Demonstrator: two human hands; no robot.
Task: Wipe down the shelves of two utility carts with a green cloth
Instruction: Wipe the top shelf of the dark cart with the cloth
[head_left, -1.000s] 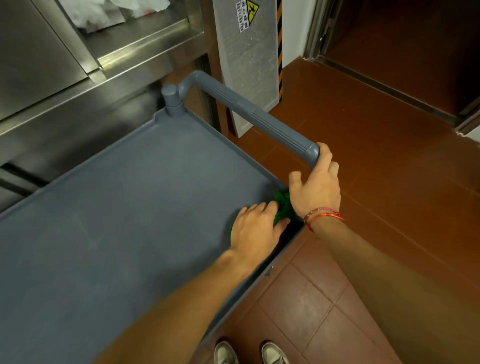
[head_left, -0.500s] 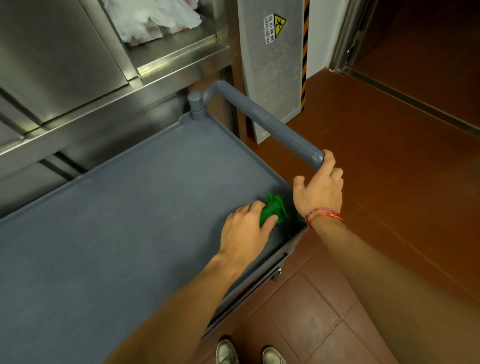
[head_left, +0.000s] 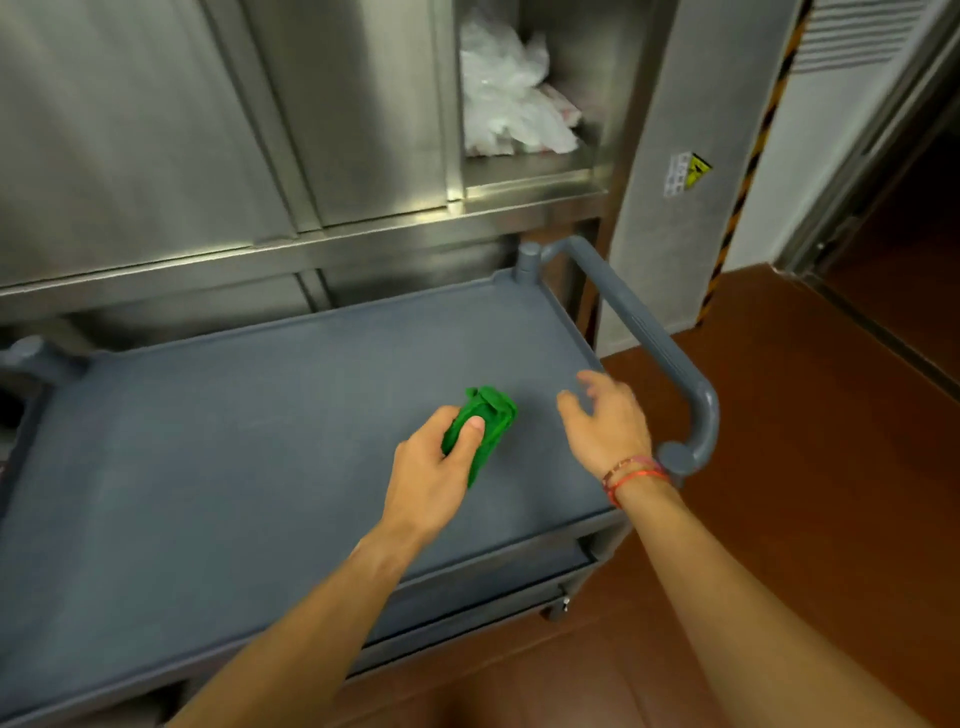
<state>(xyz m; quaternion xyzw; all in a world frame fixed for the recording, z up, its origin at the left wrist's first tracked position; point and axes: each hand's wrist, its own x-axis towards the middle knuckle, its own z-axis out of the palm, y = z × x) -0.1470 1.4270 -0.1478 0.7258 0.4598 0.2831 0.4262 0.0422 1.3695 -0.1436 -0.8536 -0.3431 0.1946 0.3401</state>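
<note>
As left grip (head_left: 431, 483) clutches, cloth (head_left: 491, 413) protrudes.

- The only view is worn on the person's head. It looks forward and steeply down onto the cart (head_left: 208, 467) from close above its near edge.
- It faces the steel cabinet (head_left: 156, 130) behind the cart, and the floor (head_left: 831, 493) fills the right side.
</note>
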